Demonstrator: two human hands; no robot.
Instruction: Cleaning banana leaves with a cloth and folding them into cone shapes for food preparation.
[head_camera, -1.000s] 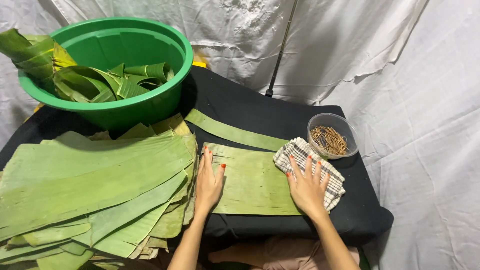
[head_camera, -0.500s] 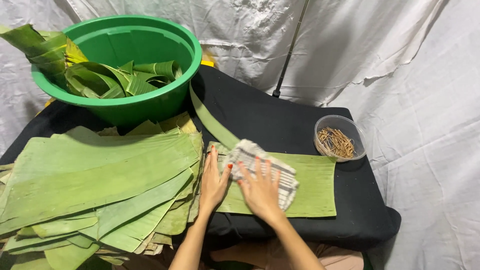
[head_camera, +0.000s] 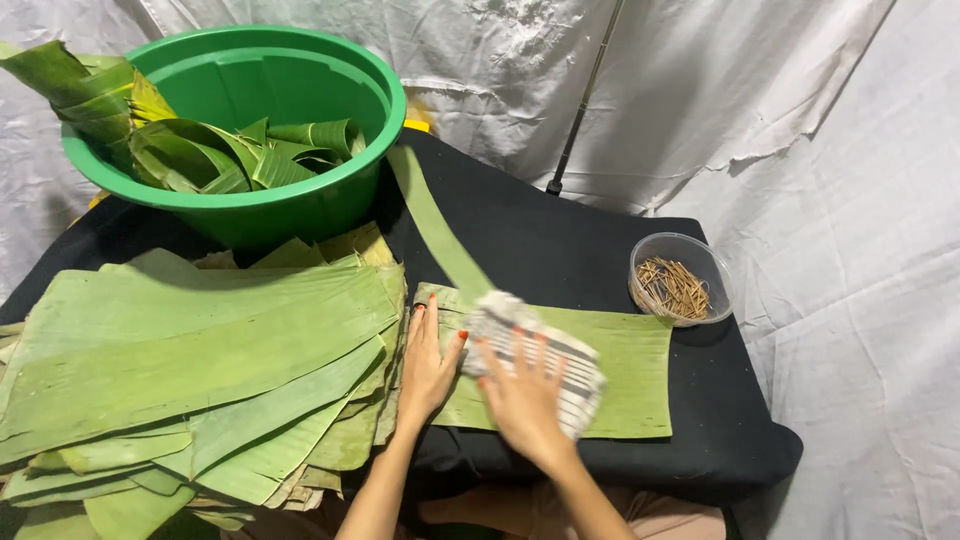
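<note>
Wiping: my right hand (head_camera: 525, 400), fingers spread flat, presses the striped cloth (head_camera: 560, 365) onto the banana leaf (head_camera: 630, 375) beneath, left hand (head_camera: 428, 365) flat pinning its near-left edge; beyond my fingertips, stick bowl (head_camera: 680, 280), green basin (head_camera: 250, 130); best kept even, along the grain.

Head camera, looking down, close over table (head_camera: 560, 230).

No labels, signs or screens, perhaps one package: small clear round tub (head_camera: 681, 278) of brown sticks, table's right.
</note>
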